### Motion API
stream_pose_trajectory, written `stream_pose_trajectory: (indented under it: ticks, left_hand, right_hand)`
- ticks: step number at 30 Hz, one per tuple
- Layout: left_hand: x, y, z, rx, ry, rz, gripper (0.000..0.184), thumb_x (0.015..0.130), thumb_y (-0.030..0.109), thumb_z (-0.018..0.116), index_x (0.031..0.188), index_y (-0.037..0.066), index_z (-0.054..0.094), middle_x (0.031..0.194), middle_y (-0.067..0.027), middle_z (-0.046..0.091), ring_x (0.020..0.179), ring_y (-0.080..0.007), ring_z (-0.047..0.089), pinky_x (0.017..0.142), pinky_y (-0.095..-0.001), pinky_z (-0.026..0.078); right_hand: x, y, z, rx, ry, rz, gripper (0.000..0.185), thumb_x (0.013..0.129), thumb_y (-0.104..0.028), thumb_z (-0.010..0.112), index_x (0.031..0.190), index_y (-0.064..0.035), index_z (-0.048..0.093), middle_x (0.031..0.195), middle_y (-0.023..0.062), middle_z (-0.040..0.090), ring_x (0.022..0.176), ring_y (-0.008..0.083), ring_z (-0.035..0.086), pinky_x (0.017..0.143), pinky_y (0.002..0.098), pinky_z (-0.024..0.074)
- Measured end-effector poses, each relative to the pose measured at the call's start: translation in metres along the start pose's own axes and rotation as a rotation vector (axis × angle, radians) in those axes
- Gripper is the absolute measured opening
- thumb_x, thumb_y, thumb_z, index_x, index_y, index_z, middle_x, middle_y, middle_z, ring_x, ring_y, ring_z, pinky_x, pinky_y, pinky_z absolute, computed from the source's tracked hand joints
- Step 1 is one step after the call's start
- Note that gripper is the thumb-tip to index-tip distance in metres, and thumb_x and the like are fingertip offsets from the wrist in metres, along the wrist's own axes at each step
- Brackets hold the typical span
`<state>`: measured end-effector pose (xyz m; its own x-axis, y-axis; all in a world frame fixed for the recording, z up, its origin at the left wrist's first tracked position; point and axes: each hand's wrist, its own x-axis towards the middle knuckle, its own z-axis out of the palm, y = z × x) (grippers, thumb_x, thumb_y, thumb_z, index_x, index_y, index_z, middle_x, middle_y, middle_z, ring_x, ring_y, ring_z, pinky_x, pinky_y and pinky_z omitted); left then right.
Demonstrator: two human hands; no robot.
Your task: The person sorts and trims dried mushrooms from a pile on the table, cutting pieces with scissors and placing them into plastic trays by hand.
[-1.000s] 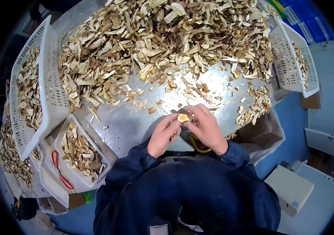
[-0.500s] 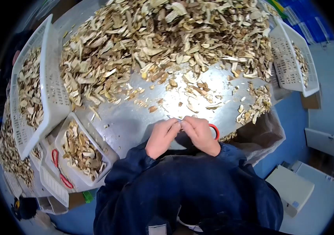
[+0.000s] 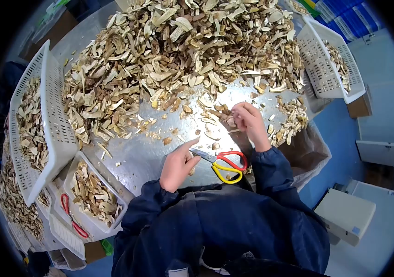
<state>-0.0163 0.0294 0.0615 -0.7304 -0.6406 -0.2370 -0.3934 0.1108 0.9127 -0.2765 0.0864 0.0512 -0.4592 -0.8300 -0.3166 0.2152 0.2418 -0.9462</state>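
On the metal table, my left hand (image 3: 176, 167) is open, with index finger and thumb apart. Beside it, the blade tips of a pair of scissors (image 3: 208, 156) reach in between thumb and index finger. One scissor handle is red, the other yellow. Farther up on the right, my right hand (image 3: 252, 125) has its fingers curled together at some dried mushroom slices (image 3: 220, 113); whatever is between the fingertips is hidden. Loose slices and crumbs are scattered in front of both hands.
A large heap of dried mushroom slices (image 3: 178, 60) covers the back. White baskets with slices stand at left (image 3: 60, 120) and right (image 3: 317, 60). A smaller tray (image 3: 122, 203) and red-handled scissors (image 3: 73, 214) are at lower left. A lined bin (image 3: 314, 152) sits below the right edge.
My hands were together at the near edge and have parted. The right has moved up and away to the slices; the scissors, mostly hidden before, are now in full view.
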Motion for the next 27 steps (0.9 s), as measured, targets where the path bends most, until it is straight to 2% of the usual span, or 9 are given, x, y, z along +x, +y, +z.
stream_pose_trajectory:
  ticks: [3,6,7,11,14,18,23,26,27]
  left_hand:
    - [-0.002,0.003,-0.001,-0.193,-0.049,-0.019,0.029,0.086,0.009,0.061,0.115,0.002,0.058,0.064,-0.0018,0.05,0.057,-0.007,0.047,0.052,-0.0246,0.038]
    - [-0.004,-0.001,0.001,-0.41,-0.112,-0.063,0.026,0.088,0.009,0.059,0.114,0.002,0.059,0.066,0.0012,0.051,0.057,-0.0045,0.045,0.052,-0.0221,0.036]
    - [-0.004,-0.002,0.003,-0.477,-0.129,-0.077,0.026,0.089,0.009,0.058,0.114,0.003,0.059,0.067,0.0021,0.051,0.057,-0.0039,0.044,0.051,-0.0213,0.036]
    - [-0.003,-0.004,0.003,-0.602,-0.154,-0.161,0.026,0.092,0.011,0.052,0.116,0.002,0.057,0.067,0.0035,0.046,0.056,-0.0036,0.04,0.05,-0.0204,0.033]
    - [0.003,0.0,0.003,-0.775,-0.189,-0.226,0.029,0.094,0.013,0.049,0.12,0.002,0.054,0.066,0.0044,0.042,0.056,-0.0033,0.037,0.048,-0.0193,0.03]
    - [0.008,0.008,0.012,-0.846,-0.168,-0.245,0.028,0.096,0.014,0.046,0.122,0.006,0.05,0.069,0.0056,0.039,0.057,-0.0023,0.031,0.048,-0.0183,0.023]
    - [0.007,-0.001,0.016,-0.86,-0.163,-0.265,0.013,0.092,0.013,0.052,0.102,0.004,0.053,0.073,0.004,0.046,0.055,-0.0023,0.034,0.046,-0.0173,0.026]
    - [0.004,-0.013,0.005,-1.206,-0.217,-0.29,0.009,0.09,0.013,0.053,0.094,0.005,0.05,0.081,0.0007,0.049,0.061,-0.0045,0.039,0.048,-0.0182,0.029]
    - [0.003,-0.019,0.004,-1.339,-0.245,-0.262,0.009,0.089,0.012,0.053,0.094,0.005,0.05,0.083,-0.0003,0.049,0.064,-0.0056,0.041,0.05,-0.0191,0.031]
  right_hand:
    - [0.012,-0.005,0.003,-0.819,0.118,-0.221,0.02,0.081,-0.024,0.066,0.081,-0.0045,0.063,0.062,0.0051,0.059,0.051,0.0122,0.052,0.047,0.0263,0.04]
    - [0.022,0.017,0.004,-1.191,0.145,-0.441,0.019,0.08,-0.023,0.066,0.083,-0.0044,0.064,0.059,0.0087,0.056,0.053,0.0131,0.054,0.051,0.027,0.0426]
    - [0.024,0.021,0.002,-1.119,0.133,-0.471,0.021,0.082,-0.024,0.065,0.081,-0.0032,0.063,0.06,0.0057,0.057,0.049,0.012,0.05,0.048,0.0244,0.0388]
    - [0.002,0.006,-0.002,-0.051,-0.123,0.111,0.024,0.09,-0.026,0.058,0.081,-0.0036,0.06,0.059,-0.0005,0.05,0.045,0.0087,0.041,0.041,0.0217,0.0288]
    - [-0.018,0.02,-0.002,0.429,-0.405,0.152,0.022,0.093,-0.025,0.052,0.089,-0.0036,0.058,0.059,0.0014,0.049,0.045,0.009,0.041,0.04,0.021,0.0284]
    - [-0.047,0.018,0.026,0.737,-0.399,0.389,0.025,0.094,-0.025,0.049,0.093,-0.0013,0.056,0.06,0.0024,0.048,0.044,0.0077,0.037,0.038,0.0208,0.0271]
    - [-0.063,0.031,0.051,0.468,-0.52,0.415,0.021,0.094,-0.022,0.053,0.094,-0.0025,0.058,0.06,0.0014,0.051,0.044,0.0059,0.037,0.039,0.0202,0.0274]
    - [-0.051,0.015,0.048,0.049,-0.228,0.253,0.02,0.092,-0.022,0.056,0.093,-0.0025,0.061,0.063,-0.0004,0.054,0.047,0.0054,0.041,0.042,0.0208,0.0308]
    - [-0.04,0.02,0.046,-0.173,-0.067,-0.044,0.019,0.091,-0.021,0.058,0.089,-0.0024,0.063,0.064,-0.0028,0.056,0.051,0.0045,0.047,0.045,0.0212,0.0357]
